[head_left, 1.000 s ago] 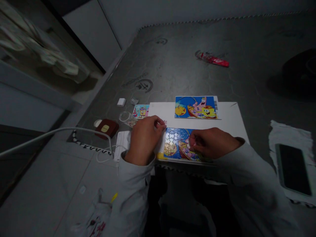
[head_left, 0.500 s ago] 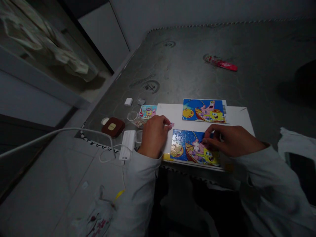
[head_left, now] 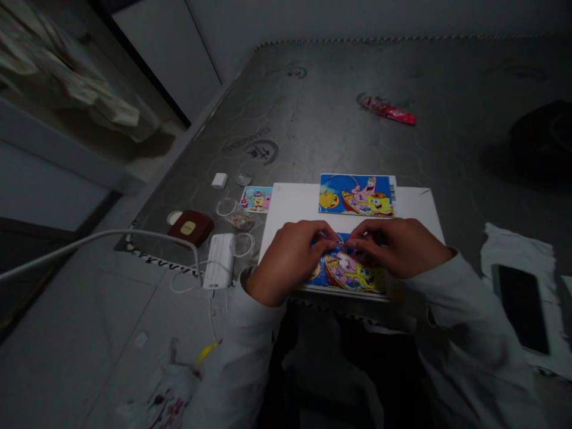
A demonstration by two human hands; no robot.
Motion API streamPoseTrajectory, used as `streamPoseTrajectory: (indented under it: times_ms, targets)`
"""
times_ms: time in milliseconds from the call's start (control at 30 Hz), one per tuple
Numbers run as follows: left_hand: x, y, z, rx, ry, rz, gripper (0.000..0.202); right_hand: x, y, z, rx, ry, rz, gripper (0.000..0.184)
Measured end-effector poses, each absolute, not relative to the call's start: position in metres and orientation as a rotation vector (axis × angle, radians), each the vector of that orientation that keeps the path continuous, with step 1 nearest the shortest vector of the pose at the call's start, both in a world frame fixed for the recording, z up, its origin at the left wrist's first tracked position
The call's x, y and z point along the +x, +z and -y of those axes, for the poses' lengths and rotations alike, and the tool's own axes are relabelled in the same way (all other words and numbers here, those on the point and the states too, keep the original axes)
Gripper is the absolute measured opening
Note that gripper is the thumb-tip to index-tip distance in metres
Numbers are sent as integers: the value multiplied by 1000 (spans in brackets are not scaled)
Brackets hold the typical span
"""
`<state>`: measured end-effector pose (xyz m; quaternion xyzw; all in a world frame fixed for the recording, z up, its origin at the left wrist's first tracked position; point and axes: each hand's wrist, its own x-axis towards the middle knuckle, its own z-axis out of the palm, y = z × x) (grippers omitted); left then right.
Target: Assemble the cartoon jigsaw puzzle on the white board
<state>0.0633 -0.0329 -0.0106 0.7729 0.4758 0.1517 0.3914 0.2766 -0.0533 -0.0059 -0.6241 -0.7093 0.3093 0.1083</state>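
A small cartoon jigsaw puzzle (head_left: 353, 274) lies at the near edge of a white board (head_left: 290, 205) on a grey mattress. My left hand (head_left: 290, 256) and my right hand (head_left: 397, 245) rest on the puzzle's upper part, fingertips meeting over its middle. Both hands have the fingers curled and pinched together; any piece between them is too small to make out. A printed picture card (head_left: 356, 194) with the same cartoon scene lies at the board's far edge.
Left of the board lie a smaller cartoon card (head_left: 256, 198), a clear cup (head_left: 232, 211), a brown case (head_left: 191, 227), a white charger (head_left: 218, 252) with a cable, and a small white box (head_left: 219, 180). A red wrapper (head_left: 388, 110) lies farther back. A phone (head_left: 521, 298) sits on white cloth at right.
My left hand has moved right from the board's left edge onto the puzzle, meeting my right hand, which shifted slightly left. The camera view has swayed a little.
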Motion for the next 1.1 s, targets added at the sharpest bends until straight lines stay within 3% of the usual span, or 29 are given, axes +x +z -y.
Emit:
streamPoseTrajectory:
  times_ms: [700, 1100]
  targets:
    - [68, -13, 33, 1926, 517, -1176, 36, 283, -6, 56, -1784, 894, 2214, 19]
    - [71, -10, 32, 1890, 611, -1146, 10, 283, -3, 56, -1776, 820, 2187, 20]
